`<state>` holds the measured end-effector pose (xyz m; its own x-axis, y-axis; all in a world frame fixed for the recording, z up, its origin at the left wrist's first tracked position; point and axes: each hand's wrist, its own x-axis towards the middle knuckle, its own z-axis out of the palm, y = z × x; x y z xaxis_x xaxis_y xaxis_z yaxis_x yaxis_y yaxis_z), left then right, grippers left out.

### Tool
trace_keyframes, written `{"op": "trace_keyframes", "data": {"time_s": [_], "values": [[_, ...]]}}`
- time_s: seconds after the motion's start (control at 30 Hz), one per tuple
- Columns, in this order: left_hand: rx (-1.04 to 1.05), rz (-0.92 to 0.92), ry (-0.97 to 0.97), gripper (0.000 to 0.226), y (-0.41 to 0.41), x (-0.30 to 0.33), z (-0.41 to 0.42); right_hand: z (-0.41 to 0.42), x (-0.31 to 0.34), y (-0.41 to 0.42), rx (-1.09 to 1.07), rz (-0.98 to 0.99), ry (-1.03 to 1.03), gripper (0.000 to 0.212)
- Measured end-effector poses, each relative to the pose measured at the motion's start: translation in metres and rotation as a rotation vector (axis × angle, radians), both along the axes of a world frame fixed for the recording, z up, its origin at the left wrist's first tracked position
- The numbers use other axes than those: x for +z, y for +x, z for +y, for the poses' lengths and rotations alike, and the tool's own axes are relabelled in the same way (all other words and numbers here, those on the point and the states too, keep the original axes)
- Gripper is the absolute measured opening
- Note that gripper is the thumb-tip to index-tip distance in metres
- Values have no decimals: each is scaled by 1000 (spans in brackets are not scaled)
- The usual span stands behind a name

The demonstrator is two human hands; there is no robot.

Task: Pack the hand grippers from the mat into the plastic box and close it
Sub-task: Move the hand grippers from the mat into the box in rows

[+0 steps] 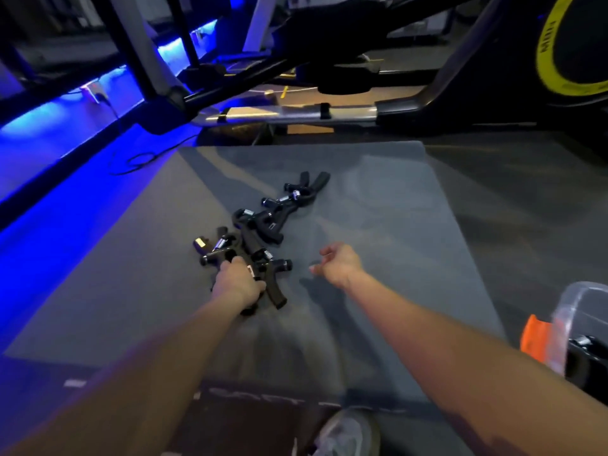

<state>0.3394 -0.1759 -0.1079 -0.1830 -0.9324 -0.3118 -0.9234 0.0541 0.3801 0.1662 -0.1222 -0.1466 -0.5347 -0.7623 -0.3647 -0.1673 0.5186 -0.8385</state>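
Several black hand grippers (263,222) with steel springs lie in a loose line across the middle of the grey mat (378,199). My left hand (238,283) grips the handles of the nearest hand gripper (273,284) at the near end of that line. My right hand (337,263) hovers just right of the pile, fingers loosely curled, holding nothing. The clear plastic box (579,311) with an orange latch stands at the right edge, partly cut off. Something dark lies inside it.
Beyond the mat stands gym equipment: a machine with a silver base rail (289,113) and a black and yellow wheel (572,51) at the top right. Blue light strips glow along the left. My grey shoe (345,432) shows at the bottom.
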Motion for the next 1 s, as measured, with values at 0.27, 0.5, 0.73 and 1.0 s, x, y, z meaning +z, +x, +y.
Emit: {"op": "trace_keyframes", "data": {"time_s": [0.27, 0.5, 0.73, 1.0], "values": [[47, 26, 41, 56, 15, -35, 1, -17, -19, 20, 67, -16, 14, 48], [193, 160, -63, 50, 10, -41, -16, -24, -22, 36, 116, 14, 15, 41], [307, 188, -21, 41, 1, -37, -23, -24, -25, 41, 101, -61, -8, 47], [501, 513, 12, 21, 4, 5, -23, 1, 15, 23, 53, -67, -61, 42]]}}
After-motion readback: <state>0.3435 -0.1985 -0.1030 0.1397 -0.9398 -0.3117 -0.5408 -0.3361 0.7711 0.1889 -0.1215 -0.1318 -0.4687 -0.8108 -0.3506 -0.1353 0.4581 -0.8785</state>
